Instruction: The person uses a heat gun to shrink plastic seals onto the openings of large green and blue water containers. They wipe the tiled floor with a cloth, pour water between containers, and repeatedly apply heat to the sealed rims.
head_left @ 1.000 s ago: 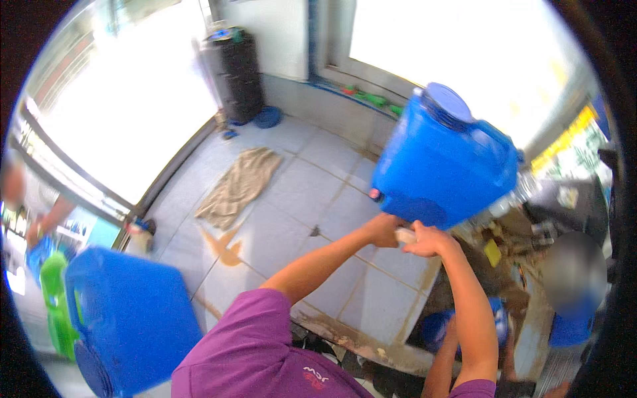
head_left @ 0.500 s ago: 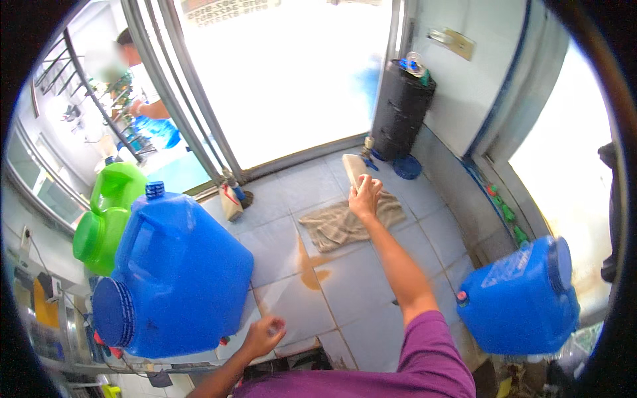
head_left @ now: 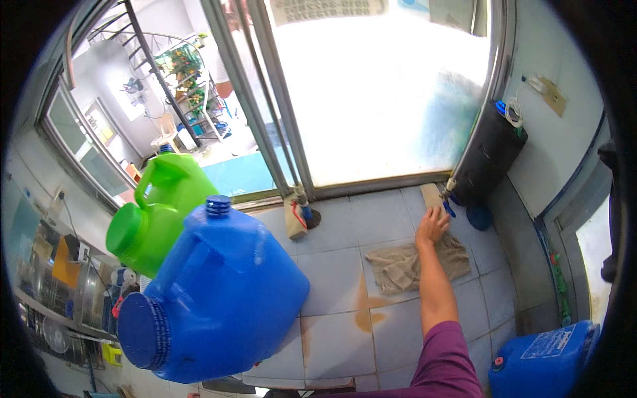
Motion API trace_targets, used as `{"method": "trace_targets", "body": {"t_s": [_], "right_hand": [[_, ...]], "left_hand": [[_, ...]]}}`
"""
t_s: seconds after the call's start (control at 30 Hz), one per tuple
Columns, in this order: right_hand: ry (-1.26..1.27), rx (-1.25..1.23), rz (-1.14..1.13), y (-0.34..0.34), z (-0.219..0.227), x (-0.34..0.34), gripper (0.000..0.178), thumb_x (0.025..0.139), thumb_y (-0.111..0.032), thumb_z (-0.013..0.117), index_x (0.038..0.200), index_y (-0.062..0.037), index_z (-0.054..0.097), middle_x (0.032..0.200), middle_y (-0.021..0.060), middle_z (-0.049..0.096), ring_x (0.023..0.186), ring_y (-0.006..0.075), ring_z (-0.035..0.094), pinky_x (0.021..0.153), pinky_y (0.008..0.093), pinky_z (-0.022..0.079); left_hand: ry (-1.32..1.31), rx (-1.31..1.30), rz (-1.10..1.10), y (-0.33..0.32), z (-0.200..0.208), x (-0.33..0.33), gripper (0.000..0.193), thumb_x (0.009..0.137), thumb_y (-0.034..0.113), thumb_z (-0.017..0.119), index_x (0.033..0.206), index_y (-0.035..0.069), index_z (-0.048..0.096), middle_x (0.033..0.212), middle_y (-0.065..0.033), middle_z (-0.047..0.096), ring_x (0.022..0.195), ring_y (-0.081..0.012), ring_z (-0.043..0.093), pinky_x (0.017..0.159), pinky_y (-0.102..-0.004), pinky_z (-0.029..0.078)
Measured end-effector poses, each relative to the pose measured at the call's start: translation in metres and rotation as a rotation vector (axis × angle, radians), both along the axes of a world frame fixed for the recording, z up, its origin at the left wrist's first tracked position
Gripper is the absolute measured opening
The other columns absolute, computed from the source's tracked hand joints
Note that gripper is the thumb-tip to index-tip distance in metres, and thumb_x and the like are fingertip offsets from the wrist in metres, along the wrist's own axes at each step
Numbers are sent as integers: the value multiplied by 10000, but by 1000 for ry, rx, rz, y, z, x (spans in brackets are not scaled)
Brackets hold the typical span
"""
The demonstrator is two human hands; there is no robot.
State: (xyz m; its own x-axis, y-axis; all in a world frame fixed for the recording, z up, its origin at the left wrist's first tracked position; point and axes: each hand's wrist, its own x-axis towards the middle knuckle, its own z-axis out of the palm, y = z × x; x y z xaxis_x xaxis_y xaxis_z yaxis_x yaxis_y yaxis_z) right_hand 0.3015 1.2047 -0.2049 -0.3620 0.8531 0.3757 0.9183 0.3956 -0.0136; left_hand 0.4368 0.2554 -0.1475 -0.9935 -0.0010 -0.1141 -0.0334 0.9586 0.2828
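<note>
My right hand (head_left: 432, 227) reaches far across the tiled ledge, its fingers closed on the near end of a cream-coloured rectangular block (head_left: 430, 195). The block lies beside a tap with a blue handle (head_left: 448, 207) at the foot of the glass. Under my right wrist is a crumpled brown checked cloth (head_left: 395, 268) on the tiles. My left hand is out of view. At the left, a big blue plastic jug (head_left: 235, 288) lies tilted, with a green jug (head_left: 176, 182) behind it.
A similar pale block (head_left: 294, 221) stands by another tap (head_left: 304, 206). Back right is a black cylinder (head_left: 486, 159); a blue container (head_left: 541, 361) sits at lower right. A brown stain (head_left: 363, 318) marks the tiles. Sliding glass doors (head_left: 371, 99) line the back.
My right hand has lowered the block from the air to beside the blue-handled tap. My left hand has left the view. The view has swung left, so things appear farther right.
</note>
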Motion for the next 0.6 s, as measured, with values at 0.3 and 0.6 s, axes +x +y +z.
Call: {"method": "trace_targets", "body": {"t_s": [0.3,0.6], "right_hand": [[161,-420,-253,-149,36,38,903,1009,-629,402,1606,22,214,1676,294,121,1523,562,72,1214,666,84],[69,-520,375,-264,15,84,744,1045,-565,355,1598,-69,317,1679,172,249,1558,390,176,1254,573,97]], "left_hand": [[521,-227,444,-174,-18,-86,468,992,277,645,1381,45,527,1242,-202,601,1129,-346,578,999,-448,449],[1202,311,71,-80,157,-365,472,1061,290,572,1402,-30,510,1406,-194,564,1268,-317,572,1081,-445,461]]}}
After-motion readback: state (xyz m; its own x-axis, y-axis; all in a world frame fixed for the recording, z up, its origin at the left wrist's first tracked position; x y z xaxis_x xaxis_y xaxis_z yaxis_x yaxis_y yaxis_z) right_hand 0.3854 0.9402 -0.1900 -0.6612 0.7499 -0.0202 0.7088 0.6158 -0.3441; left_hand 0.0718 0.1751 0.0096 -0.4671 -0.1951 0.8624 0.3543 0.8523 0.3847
